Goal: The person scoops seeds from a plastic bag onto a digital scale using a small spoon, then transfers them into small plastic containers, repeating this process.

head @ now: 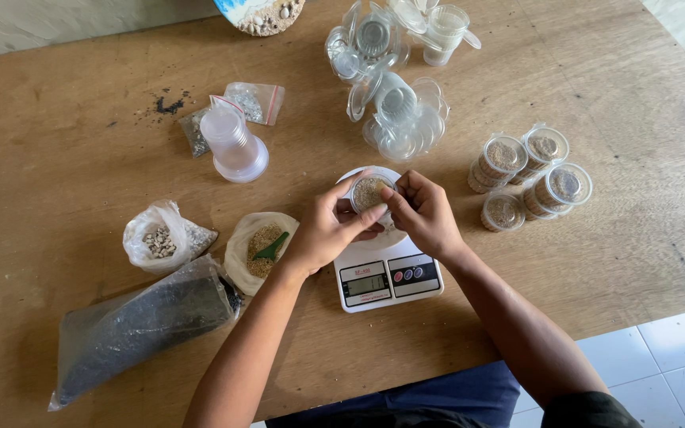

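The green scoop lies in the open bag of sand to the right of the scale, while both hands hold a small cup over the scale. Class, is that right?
Not quite. In the head view the green scoop lies in the bag of sand to the left of the scale, not the right. Both the left hand and right hand do hold the small cup over it.

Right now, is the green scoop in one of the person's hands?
No. The green scoop lies in an open bag of sand, while both hands hold a small cup over the scale.

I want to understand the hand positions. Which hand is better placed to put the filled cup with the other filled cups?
Probably the right hand. Its fingers already touch the small cup above the scale, and the closed filled cups lie on its side of the table. The left hand would have to cross over.
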